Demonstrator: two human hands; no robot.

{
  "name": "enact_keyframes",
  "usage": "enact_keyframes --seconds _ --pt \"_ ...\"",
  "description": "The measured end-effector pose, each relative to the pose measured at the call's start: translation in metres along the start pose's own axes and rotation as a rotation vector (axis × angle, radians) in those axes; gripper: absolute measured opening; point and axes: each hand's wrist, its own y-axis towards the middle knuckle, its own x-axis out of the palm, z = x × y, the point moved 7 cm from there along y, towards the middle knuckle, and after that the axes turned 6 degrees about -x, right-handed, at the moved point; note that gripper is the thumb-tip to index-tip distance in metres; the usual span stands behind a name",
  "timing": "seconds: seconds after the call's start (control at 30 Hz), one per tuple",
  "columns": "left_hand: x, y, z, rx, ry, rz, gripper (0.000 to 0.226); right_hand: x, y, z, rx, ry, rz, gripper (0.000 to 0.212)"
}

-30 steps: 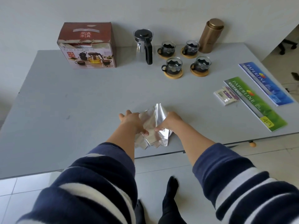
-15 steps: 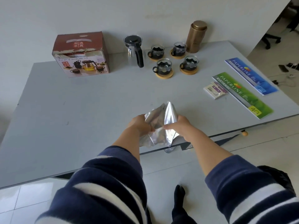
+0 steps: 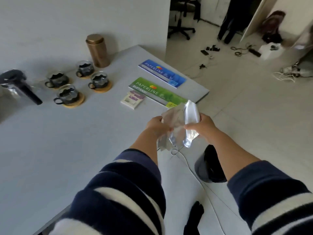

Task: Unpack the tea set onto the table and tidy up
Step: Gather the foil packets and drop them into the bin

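Note:
Both my hands hold a crumpled bundle of clear plastic wrapping [image 3: 182,122] above the table's near right edge. My left hand [image 3: 157,127] grips its left side and my right hand [image 3: 202,127] grips its right side. On the grey table [image 3: 59,141] stand several glass cups on wooden coasters, among them a cup at the front [image 3: 68,94] and another further right [image 3: 99,80]. A glass teapot with a black handle [image 3: 16,85] sits at the far left, partly cut off. A bronze tin [image 3: 98,50] stands by the wall.
Green [image 3: 157,93] and blue [image 3: 162,73] flat Paperline packs and a small white packet [image 3: 133,100] lie on the table's right part. A dark bin [image 3: 209,165] stands on the floor below my hands. Cables and office chairs lie beyond on the tiled floor.
I lifted the plastic wrapping off the table and carried it right, past the table edge. My view swung right, so the tea-set box is out of frame.

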Motion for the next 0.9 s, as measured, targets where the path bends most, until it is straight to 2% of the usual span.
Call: enact_keyframes --seconds 0.1,0.2,0.3,0.33,0.47,0.53,0.57,0.63,0.67,0.77,0.9 --pt "0.081 0.029 0.042 -0.006 0.033 -0.089 0.048 -0.078 0.027 0.050 0.090 -0.005 0.068 0.052" --pt "0.169 0.062 0.068 -0.046 0.058 -0.178 0.060 -0.146 0.052 0.103 0.168 -0.042 0.133 0.052" --pt "0.243 0.096 0.082 -0.072 0.066 -0.229 0.034 -0.201 0.077 0.150 0.195 -0.134 0.220 0.056" --pt "0.264 0.107 0.085 -0.081 0.074 -0.236 0.029 -0.216 0.085 0.166 0.209 -0.146 0.251 0.057" --pt "0.331 0.146 0.081 -0.121 0.148 -0.257 0.044 -0.250 0.114 0.231 0.254 -0.136 0.306 0.067" --pt "0.356 0.165 0.075 -0.150 0.136 -0.282 0.032 -0.257 0.129 0.261 0.264 -0.133 0.297 0.076" --pt "0.368 0.176 0.071 -0.158 0.112 -0.308 0.048 -0.259 0.137 0.275 0.279 -0.130 0.275 0.084" --pt "0.390 0.188 0.060 -0.190 0.117 -0.402 0.107 -0.254 0.149 0.306 0.336 -0.104 0.184 0.108" --pt "0.400 0.193 0.055 -0.192 0.134 -0.432 0.120 -0.251 0.153 0.322 0.377 -0.089 0.138 0.119" --pt "0.417 0.206 0.032 -0.189 0.236 -0.427 0.129 -0.242 0.158 0.362 0.445 -0.104 0.019 0.134" --pt "0.425 0.203 0.012 -0.219 0.407 -0.466 0.127 -0.232 0.152 0.383 0.502 -0.139 -0.082 0.132"
